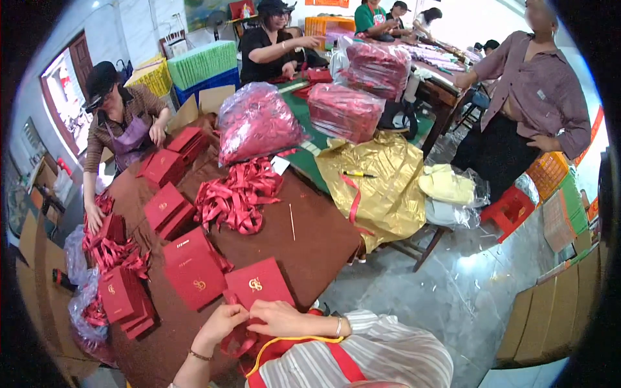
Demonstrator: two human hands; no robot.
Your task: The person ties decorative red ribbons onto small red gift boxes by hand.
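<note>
A flat red gift bag with a gold emblem lies on the table right in front of me. At its near edge my left hand is closed, pinching a red ribbon that hangs down in a loop. My right hand meets it from the other side, fingers bent and closed at the same ribbon; the fingertips partly hide it. Left of this bag lies a stack of similar red bags. Another pile of red bags sits farther left.
Loose red ribbons lie heaped on the brown-covered table, near a thin stick. Plastic-wrapped red bundles and gold sheeting are beyond. A co-worker handles bags at left; another person stands at right.
</note>
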